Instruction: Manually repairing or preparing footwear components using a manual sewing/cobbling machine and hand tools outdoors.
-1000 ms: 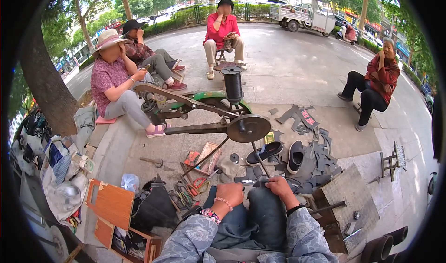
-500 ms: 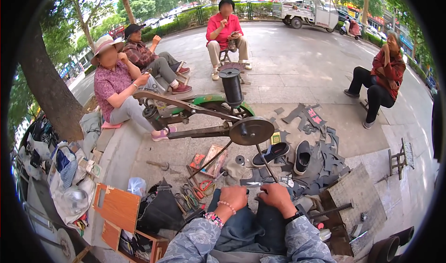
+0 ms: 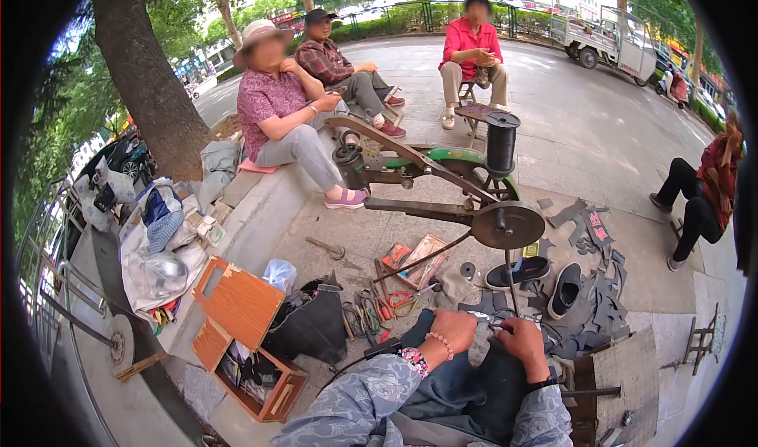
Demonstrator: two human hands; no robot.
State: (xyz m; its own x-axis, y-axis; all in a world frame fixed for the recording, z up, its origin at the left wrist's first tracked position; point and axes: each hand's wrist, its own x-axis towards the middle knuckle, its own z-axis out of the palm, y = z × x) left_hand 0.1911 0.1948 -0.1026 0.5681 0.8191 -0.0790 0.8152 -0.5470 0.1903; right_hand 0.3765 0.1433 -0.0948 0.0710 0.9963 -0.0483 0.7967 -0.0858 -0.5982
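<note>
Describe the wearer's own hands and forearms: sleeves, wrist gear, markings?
Sleeves: grey with a paler swirling pattern, both arms. Left hand: no glove; pink beaded bracelet at the wrist, then a multicoloured patterned band by the cuff. Right hand: no glove; one dark wristband, too small to tell if it's a watch.

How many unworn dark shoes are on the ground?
2: one shoe partly behind the machine's metal leg, the other shoe to its right. More could be hidden under clutter.

smooth wooden panel (image 3: 243,305), dull metal wheel (image 3: 508,226), matt lap cloth (image 3: 452,393), seemingly matt rubber scraps (image 3: 606,295)
</note>
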